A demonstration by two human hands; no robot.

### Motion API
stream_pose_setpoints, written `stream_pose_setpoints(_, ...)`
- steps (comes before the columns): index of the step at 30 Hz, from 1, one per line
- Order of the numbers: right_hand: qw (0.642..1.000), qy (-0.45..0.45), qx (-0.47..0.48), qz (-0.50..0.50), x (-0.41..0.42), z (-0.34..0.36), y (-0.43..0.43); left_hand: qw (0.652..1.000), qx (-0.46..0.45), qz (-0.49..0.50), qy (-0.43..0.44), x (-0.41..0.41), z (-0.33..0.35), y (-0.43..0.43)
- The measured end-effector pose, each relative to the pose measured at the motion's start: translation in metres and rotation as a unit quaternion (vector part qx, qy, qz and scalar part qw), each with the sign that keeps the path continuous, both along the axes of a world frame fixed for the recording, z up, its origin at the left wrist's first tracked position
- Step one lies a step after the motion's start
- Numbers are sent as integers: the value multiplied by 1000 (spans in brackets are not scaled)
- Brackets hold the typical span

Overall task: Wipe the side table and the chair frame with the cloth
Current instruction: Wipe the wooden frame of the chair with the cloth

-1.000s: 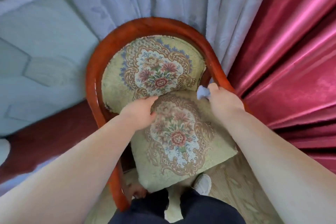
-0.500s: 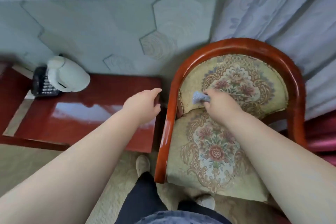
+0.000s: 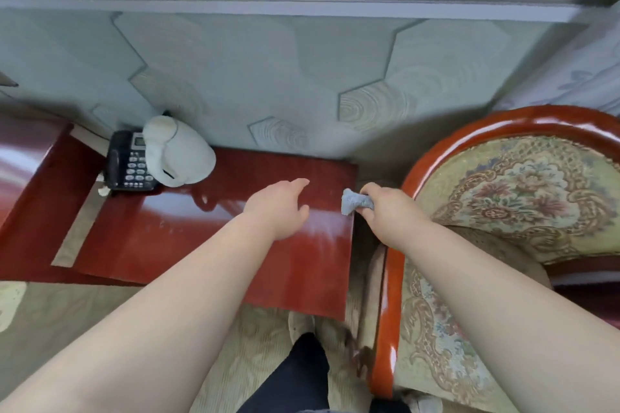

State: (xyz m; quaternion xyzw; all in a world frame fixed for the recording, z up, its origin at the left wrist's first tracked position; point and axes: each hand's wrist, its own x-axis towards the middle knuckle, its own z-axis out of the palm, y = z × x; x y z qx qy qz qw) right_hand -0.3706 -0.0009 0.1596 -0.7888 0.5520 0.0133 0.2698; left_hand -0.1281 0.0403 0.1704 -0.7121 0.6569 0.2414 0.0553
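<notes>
Glossy lacquered wood, red-brown, on the counter, smooth enough to mirror pale light near its middle. Same high-gloss wood on the chair frame, with bright highlights along the curve. Woven tapestry cloth, matt and coarse-grained, for the upholstery. Soft, matt, crumpled fabric in the grey-blue cloth at the counter's right edge. Black plastic, faintly shiny, on the phone at the counter's far left corner. Matt embossed texture across the wall; matt patterned carpet on the floor.

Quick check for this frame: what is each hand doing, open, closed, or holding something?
Left hand: open, fingers relaxed, holding nothing, above the side table.
Right hand: closed around the cloth, at the table's right edge.
</notes>
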Motion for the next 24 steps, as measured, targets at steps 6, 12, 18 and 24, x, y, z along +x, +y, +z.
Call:
stream_pose_setpoints(6, 999, 21, 37, -31, 49, -38, -35, 999, 18, -35, 9, 44, -33, -42)
stream_pose_setpoints(12, 997, 27, 47, -50, 76, -64, -68, 998, 34, -60, 11, 71, -58, -79)
stream_pose_setpoints(18, 997, 21, 39, -63, 97, -80, -100, 996, 45, -76, 6, 75, -77, -107)
stream_pose_setpoints(24, 998, 36, 27, -51, 105, -111, -115, 995, 45, -91, 11, 73, -92, -122)
